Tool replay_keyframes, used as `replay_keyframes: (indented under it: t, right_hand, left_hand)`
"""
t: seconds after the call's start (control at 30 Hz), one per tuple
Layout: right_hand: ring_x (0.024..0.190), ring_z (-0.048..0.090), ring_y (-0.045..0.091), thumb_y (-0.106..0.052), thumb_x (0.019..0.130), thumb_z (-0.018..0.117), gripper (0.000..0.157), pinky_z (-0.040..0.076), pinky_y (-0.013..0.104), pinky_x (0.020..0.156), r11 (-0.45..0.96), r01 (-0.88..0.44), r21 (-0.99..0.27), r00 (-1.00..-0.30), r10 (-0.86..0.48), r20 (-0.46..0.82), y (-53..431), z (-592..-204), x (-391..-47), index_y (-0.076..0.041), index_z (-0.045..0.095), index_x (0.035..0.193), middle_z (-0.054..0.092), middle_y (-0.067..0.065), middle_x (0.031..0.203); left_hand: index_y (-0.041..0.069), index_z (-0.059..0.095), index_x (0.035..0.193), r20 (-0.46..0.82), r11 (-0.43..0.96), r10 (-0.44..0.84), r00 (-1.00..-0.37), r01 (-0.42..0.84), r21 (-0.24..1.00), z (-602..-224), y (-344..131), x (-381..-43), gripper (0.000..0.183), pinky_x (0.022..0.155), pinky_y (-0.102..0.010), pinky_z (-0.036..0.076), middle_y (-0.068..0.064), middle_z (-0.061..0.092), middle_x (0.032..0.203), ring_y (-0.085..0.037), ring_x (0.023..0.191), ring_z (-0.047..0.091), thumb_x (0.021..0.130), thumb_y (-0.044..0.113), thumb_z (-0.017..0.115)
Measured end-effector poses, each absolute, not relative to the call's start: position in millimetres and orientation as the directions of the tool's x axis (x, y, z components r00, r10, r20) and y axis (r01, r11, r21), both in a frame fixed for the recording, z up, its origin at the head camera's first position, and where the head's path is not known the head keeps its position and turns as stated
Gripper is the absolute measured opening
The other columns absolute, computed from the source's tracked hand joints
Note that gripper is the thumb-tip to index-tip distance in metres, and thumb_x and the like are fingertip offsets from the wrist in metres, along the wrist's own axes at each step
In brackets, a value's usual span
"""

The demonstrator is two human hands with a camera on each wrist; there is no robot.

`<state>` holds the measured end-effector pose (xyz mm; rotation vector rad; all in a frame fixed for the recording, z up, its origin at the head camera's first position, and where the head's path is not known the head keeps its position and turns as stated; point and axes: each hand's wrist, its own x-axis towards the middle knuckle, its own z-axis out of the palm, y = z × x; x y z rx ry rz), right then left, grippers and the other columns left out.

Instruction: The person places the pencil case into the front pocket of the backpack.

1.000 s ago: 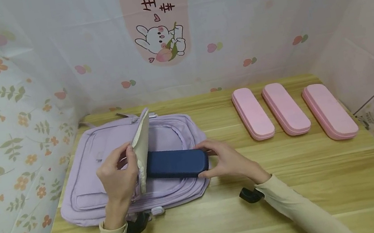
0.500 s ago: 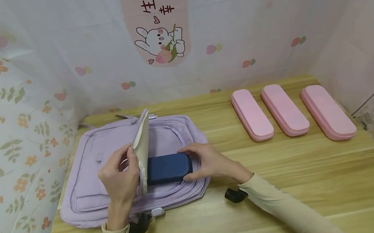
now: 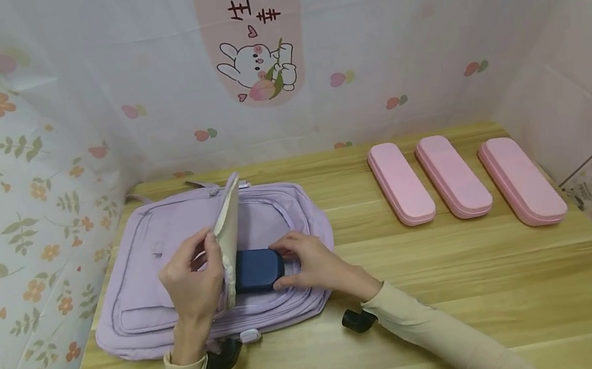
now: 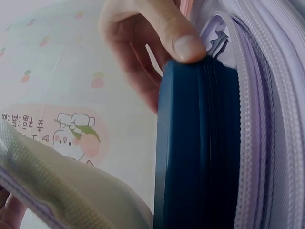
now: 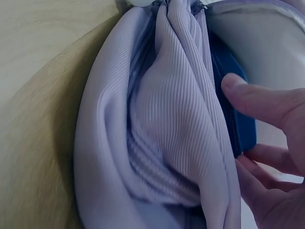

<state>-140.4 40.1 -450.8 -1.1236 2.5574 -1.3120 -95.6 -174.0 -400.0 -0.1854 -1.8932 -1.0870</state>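
In the head view, your left hand point(image 3: 192, 283) pinches the rim of the raised flap point(image 3: 228, 238), and your right hand point(image 3: 314, 264) grasps the outer end of the blue case point(image 3: 259, 270). The case lies partly behind that flap at the mouth of the lilac backpack point(image 3: 139, 282) on the table point(image 3: 440, 310); its inner end is hidden. Should your left pinch slip, the flap could drop onto the case and onto your right knuckles. Your left forearm rises from the lower left, with the hand above the bag; your right reaches in from the lower right, thumb on the near side, fingers on the far side. Three pink cases point(image 3: 454, 176) lie well apart from you, to the right.

From the left wrist, the case shows between the flap and the zipper teeth point(image 4: 245, 119). A corner could snag on those teeth if you let it tilt toward them. Your right thumb presses the case's end, and the other fingers reach round behind; of your left fingers only a sliver shows at the lower left.

From the right wrist, folded fabric point(image 5: 167, 109) bulges just beside the case; if it sags inward, it could bunch against the case. Your thumb lies on the case's side, its tip pointing toward the fabric, while your fingers wrap the lower corner.
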Motion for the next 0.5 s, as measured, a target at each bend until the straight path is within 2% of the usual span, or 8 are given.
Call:
replay_keyframes:
  t: [0.27, 0.5]
  right_hand:
    - [0.109, 0.068, 0.024, -0.015, 0.077, 0.088, 0.055, 0.056, 0.028, 0.098, 0.365, -0.651, -0.666, -0.691, -0.648, 0.320, 31.7, -453.0, -140.8, 0.003, 0.067, 0.124, 0.072, 0.013, 0.116]
    - [0.111, 0.069, 0.023, -0.014, 0.081, 0.085, 0.050, 0.056, 0.028, 0.099, 0.364, -0.656, -0.661, -0.683, -0.660, 0.313, 32.9, -453.8, -140.6, 0.003, 0.067, 0.125, 0.072, 0.013, 0.119]
  left_hand:
    - [-0.005, 0.078, 0.097, 0.765, 0.599, -0.285, -0.578, 0.516, 0.613, -400.2, -171.4, -96.3, 0.015, 0.070, -0.005, 0.054, -0.020, 0.077, 0.088, -0.014, 0.074, 0.072, 0.087, -0.004, 0.067]
    - [-0.004, 0.078, 0.097, 0.760, 0.603, -0.289, -0.582, 0.506, 0.616, -401.6, -170.8, -96.2, 0.015, 0.070, -0.004, 0.053, -0.019, 0.077, 0.088, -0.010, 0.074, 0.071, 0.086, -0.004, 0.068]
